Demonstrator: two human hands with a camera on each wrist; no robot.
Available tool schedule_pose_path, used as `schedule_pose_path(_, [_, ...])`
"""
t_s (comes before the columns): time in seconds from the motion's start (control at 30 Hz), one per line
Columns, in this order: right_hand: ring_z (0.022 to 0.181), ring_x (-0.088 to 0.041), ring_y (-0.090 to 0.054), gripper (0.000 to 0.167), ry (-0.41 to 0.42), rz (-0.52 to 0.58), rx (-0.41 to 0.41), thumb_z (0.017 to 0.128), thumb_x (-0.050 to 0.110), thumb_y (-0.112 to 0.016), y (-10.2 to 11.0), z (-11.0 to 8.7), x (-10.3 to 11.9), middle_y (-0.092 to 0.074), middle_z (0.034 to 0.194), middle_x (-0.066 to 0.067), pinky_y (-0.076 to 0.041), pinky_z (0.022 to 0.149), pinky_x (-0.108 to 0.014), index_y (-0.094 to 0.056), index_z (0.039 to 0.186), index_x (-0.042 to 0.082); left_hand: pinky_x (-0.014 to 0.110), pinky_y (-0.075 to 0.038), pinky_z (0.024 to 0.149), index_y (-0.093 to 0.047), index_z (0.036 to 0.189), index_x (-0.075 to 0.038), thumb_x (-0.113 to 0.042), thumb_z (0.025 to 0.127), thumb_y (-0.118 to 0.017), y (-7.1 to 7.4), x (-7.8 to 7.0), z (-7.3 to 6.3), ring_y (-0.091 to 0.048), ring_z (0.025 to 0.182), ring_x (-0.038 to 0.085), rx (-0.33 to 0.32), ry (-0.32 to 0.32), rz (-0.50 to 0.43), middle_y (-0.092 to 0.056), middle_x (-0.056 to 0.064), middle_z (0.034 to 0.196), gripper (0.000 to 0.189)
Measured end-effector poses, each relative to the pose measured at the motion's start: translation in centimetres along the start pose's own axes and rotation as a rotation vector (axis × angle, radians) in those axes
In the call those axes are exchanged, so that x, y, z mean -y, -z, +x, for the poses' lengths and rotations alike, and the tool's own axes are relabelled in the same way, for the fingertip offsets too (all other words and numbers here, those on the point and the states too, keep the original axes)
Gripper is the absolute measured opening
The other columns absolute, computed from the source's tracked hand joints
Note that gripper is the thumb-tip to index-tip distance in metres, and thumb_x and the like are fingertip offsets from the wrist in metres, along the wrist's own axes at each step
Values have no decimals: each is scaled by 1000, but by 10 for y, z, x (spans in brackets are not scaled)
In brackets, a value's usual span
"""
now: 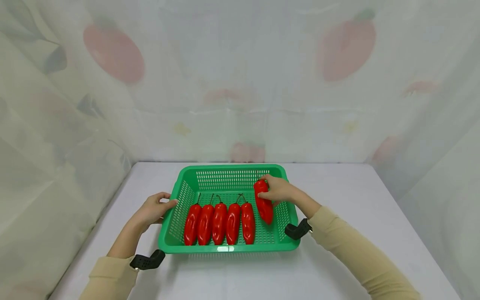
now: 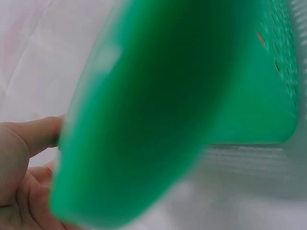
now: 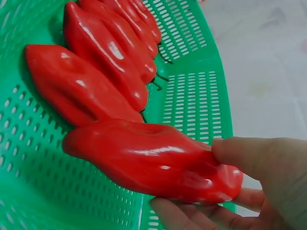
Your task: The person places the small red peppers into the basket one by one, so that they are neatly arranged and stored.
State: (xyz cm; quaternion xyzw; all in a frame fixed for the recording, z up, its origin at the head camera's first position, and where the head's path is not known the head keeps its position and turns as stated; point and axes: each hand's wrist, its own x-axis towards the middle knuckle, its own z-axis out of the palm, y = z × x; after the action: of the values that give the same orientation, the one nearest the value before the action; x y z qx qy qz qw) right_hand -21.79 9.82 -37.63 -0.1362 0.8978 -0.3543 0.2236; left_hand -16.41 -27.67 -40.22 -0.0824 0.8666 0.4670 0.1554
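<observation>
A green plastic basket (image 1: 232, 249) with slotted walls stands on the white table. My right hand (image 1: 279, 189) grips a red pepper (image 1: 265, 208) near its stem end, over the right part of the basket; in the right wrist view the thumb lies on top of this pepper (image 3: 153, 155) and the fingers beneath. Several more red peppers (image 1: 219, 223) lie side by side in a row along the basket's floor, stems pointing to the far wall. At the left wall, my left hand (image 1: 151, 210) holds the basket's rim (image 2: 81, 191), thumb over the edge.
The white table (image 1: 337, 196) extends on both sides of the basket and in front of it. Behind it hangs a pale curtain (image 1: 240, 83) with fruit prints, and more pale cloth closes off the left and right sides. Each wrist wears a black camera mount (image 1: 148, 260).
</observation>
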Motion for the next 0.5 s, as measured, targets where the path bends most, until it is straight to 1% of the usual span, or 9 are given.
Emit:
schedule_pose_path(0.27, [86,-21,-62,53,-49,9,60,87,18,-63,-3,6,4,-57,108,-14,-56,61,-39,-38,131,4,39,-56,67,-39,125,3,-31,93,-54,1,0,2,-66,73,20,15,-2,-7,-65,17,96,49])
schedule_pose_path(0.5, [86,-21,-62,52,-105,25,91,87,18,-62,-8,11,4,-55,109,-14,-56,63,-39,-38,132,5,38,-56,66,-39,124,4,-30,92,-55,2,0,1,-66,74,19,27,-10,-47,-66,15,94,49])
